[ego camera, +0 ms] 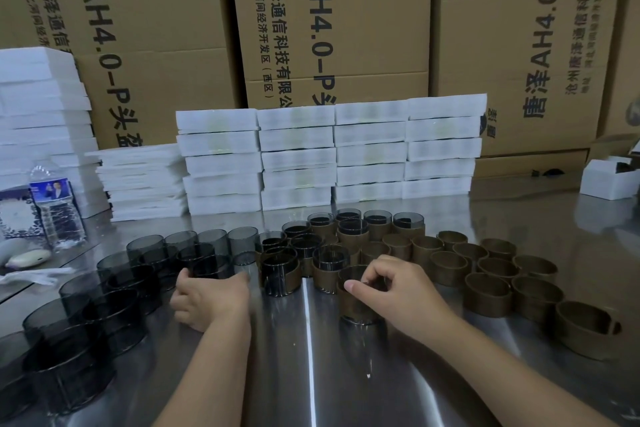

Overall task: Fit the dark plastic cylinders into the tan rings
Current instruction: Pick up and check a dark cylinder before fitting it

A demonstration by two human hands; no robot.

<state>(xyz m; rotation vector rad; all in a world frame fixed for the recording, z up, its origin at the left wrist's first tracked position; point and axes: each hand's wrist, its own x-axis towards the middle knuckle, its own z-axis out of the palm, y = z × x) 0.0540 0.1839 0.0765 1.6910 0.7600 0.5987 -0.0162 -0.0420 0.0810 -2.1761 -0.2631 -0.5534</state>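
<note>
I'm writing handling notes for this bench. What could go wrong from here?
The right hand pinches a dark cylinder seated in a tan ring. If it is pushed in tilted, it may jam or spring the split ring open. The left hand grips a loose cylinder in a crowded group. Lifting it could knock neighbours into the finished pieces beside it.

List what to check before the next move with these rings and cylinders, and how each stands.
1. Right hand grips the ring: ok.
2. Inner cylinder fully seated in it: cannot tell, fingers cover it.
3. Left hand has a grip on the next cylinder: cannot tell.
4. Empty rings in stock on the right: ok.
5. Loose cylinders in stock on the left: ok.
</note>
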